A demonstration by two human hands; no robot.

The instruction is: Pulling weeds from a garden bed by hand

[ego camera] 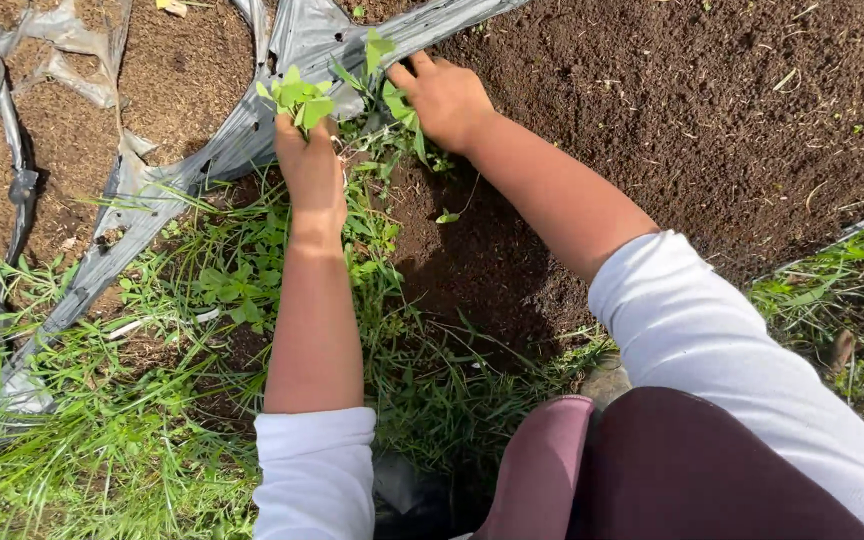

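Note:
My left hand (310, 168) is closed around a small bunch of light green leafy weeds (298, 98), held just above the ground by the edge of a grey plastic sheet (242, 135). My right hand (444, 97) reaches into more green weeds (392, 105) at the rim of the dark bare soil (712, 110), its fingers curled into the stems. The two hands are close together, about a hand's width apart. White sleeves cover both upper arms.
Thick grass and weeds (152, 420) fill the lower left. The crumpled grey plastic sheet runs diagonally from the lower left to the top centre. Lighter brown soil (182, 70) lies beyond it. More grass (852, 310) grows at the right edge.

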